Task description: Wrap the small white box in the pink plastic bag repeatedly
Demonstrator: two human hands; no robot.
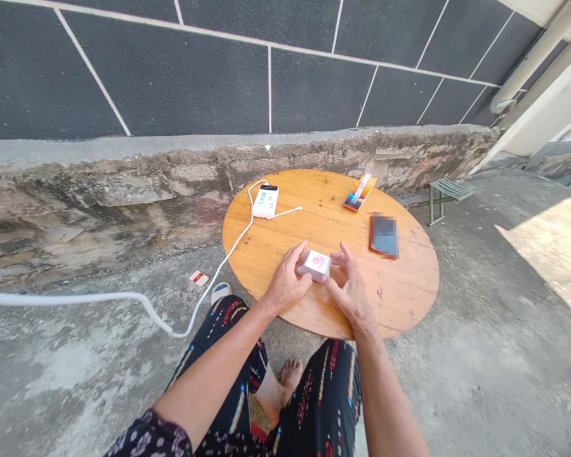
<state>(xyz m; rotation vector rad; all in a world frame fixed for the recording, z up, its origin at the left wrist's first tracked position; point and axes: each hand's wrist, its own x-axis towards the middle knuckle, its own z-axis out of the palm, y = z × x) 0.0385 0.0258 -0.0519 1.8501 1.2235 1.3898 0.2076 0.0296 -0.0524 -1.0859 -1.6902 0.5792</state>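
A small white pack with a red print on top (pixel 316 261) lies near the middle of the round wooden table, in what looks like clear wrapping. My left hand (pixel 288 279) cups its left side, thumb at the near edge and fingers toward the far corner. On the opposite side my right hand (pixel 351 289) has its thumb at the near right corner and bent fingertips against the right edge. Both hands hold the pack between them, low over the tabletop. The underside of the pack is hidden.
On the wooden table (pixel 323 190) are a white power bank-like device (pixel 266 201) with a cable (pixel 147 304) running left, an orange-and-blue packet (pixel 360 192), and a dark, blurred phone-like item (pixel 384 236). A folding stool (pixel 450 189) stands right; a red-white card (pixel 198 278) lies on the ground.
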